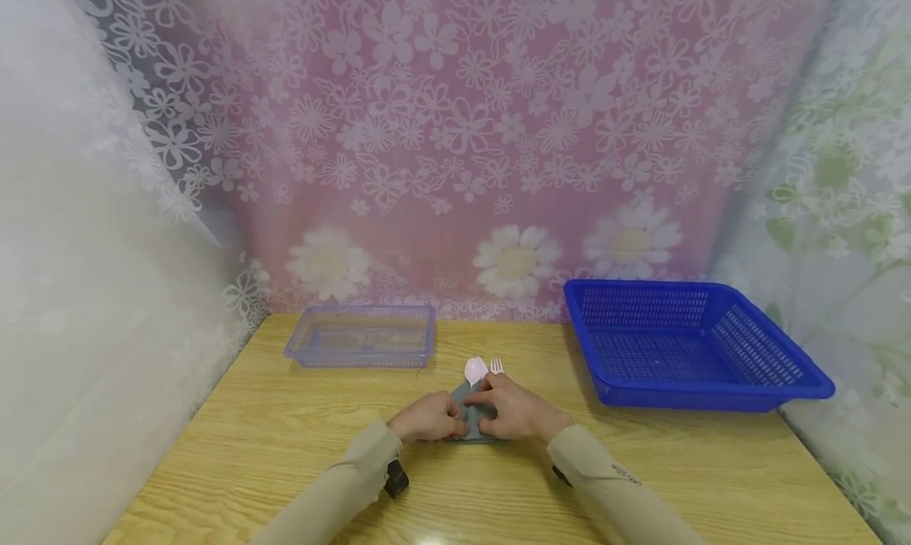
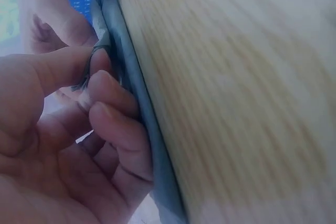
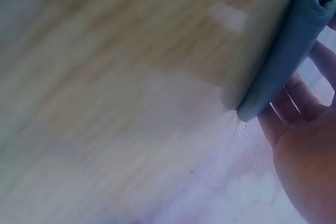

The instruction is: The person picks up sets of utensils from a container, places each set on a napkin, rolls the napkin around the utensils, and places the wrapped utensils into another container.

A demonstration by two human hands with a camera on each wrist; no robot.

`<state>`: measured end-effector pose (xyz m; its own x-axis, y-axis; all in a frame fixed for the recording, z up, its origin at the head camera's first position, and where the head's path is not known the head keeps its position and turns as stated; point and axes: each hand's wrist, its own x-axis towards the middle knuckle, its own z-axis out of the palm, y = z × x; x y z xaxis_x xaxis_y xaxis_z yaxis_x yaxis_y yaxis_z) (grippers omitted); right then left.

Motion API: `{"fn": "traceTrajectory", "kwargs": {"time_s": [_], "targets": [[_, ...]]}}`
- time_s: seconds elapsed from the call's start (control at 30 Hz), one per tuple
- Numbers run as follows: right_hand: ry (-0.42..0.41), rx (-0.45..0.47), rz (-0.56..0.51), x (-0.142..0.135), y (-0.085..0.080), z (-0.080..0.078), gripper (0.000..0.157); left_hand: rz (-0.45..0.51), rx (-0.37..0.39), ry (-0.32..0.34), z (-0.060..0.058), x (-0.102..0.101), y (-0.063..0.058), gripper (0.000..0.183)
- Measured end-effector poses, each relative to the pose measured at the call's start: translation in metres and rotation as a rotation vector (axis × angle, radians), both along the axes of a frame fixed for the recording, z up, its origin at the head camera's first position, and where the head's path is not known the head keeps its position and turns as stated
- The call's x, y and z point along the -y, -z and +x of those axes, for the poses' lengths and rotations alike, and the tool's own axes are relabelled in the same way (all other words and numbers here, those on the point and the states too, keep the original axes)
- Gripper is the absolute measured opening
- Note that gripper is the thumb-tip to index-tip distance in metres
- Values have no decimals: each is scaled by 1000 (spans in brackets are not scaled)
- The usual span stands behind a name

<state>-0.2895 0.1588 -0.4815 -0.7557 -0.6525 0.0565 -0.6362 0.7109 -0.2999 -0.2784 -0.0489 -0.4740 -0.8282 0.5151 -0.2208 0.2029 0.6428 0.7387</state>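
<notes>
A folded grey-green cloth (image 1: 473, 420) lies on the table, with the heads of a pale pink spoon (image 1: 474, 369) and a fork (image 1: 497, 365) sticking out at its far end. Another pale piece shows between them, its kind unclear. My left hand (image 1: 430, 417) is at the cloth's left side; in the left wrist view its thumb and forefinger pinch a raised fold of the cloth (image 2: 123, 45). From the right, my right hand (image 1: 522, 410) grips the cloth with bent fingers and thumb. In the right wrist view its fingers (image 3: 302, 100) lie partly hidden behind the cloth (image 3: 286, 56).
A clear, purplish plastic basket (image 1: 361, 363) stands at the table's back left. At the right is a larger blue slotted basket (image 1: 683, 395). Flowered curtains (image 1: 455, 173) hang behind and at both sides of the wooden table (image 1: 285, 434).
</notes>
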Motion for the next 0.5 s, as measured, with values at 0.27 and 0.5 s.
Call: {"fn": "traceTrajectory", "kwargs": {"time_s": [0.27,0.5], "targets": [[11,5,2,0,1,-1,41,-29,-11,56,-5,3,-1,36],[-1,-63,57,2,-3,1,38,-24,113,-19,-6,5,-2,33]]}}
